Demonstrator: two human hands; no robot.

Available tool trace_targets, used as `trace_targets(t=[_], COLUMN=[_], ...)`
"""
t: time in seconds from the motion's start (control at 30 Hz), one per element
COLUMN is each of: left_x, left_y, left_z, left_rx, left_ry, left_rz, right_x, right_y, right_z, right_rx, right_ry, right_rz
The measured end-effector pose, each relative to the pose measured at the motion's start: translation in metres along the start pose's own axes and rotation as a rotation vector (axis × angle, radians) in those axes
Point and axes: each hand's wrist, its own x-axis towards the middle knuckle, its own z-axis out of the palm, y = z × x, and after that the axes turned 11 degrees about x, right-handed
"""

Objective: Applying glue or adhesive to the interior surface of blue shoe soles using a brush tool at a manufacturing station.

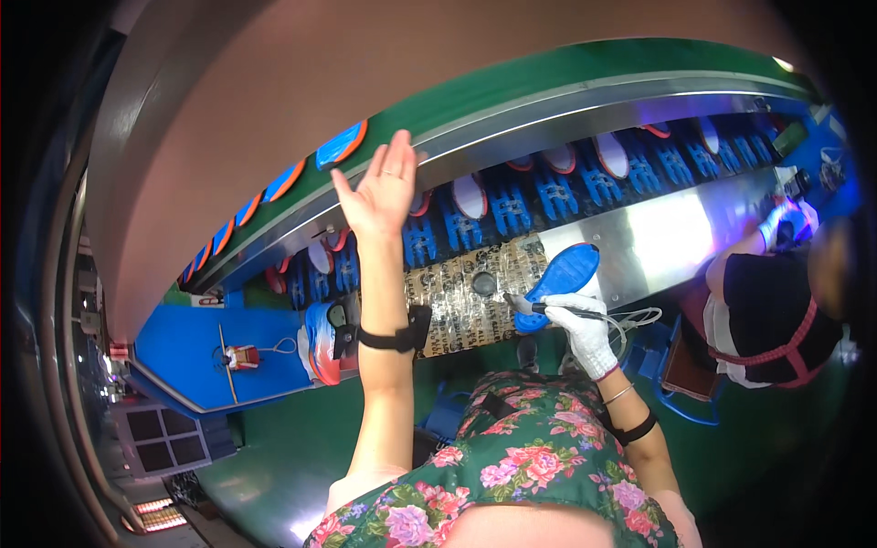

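One gloved right grip: is pinching a slim black-handled tool, while a pale hose is looping out beside it.
Blue sole: is lying aslant over the surface, just ahead of the right grip; the tool's tip is hanging by its left edge, and whether the two are touching cannot be told.
Progress on that sole: is seemingly running midway, judging by the tool's closeness; nothing is marking it as finished.
Surface: is wearing a brown printed covering on the left and showing bright metal on the right.
Dark round piece: is resting on the covering, left of the sole.
Bare left grip: is hovering farther out, palm up, fingers spread, holding nothing, near the closest orange-edged blue piece.
Blue racks: are lining the far side, bearing pale, red-edged shoe parts; done or waiting, I cannot tell.
Green belt: is carrying several more orange-edged pieces at left, possibly remaining work.
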Motion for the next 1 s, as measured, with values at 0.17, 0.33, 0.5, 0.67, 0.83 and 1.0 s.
trace_targets(t=[0.17, 0.33, 0.5, 0.67, 0.83, 1.0], left_x=[0.017, 0.099, 0.211, 0.23, 0.195, 0.05], left_y=[-0.069, -0.155, -0.193, -0.194, -0.099, -0.034], left_z=[0.064, 0.143, 0.162, 0.159, 0.134, 0.064], left_rx=[0.635, 1.58, 2.279, 1.699, 0.629, 0.969], left_ry=[-0.274, -0.45, -0.651, -0.339, -0.272, -0.191], left_rz=[-0.229, 0.045, 0.565, 0.277, 0.06, 0.053], right_x=[-0.003, -0.018, -0.033, -0.038, -0.036, -0.032], right_y=[0.003, -0.005, -0.011, -0.021, -0.031, -0.027], right_z=[-0.015, -0.013, -0.022, -0.04, -0.026, -0.021], right_rx=[0.107, 0.114, 0.161, 0.225, 0.246, 0.331], right_ry=[0.046, 0.138, 0.18, 0.264, 0.237, 0.197], right_rz=[0.053, 0.035, -0.036, -0.046, 0.001, -0.019])
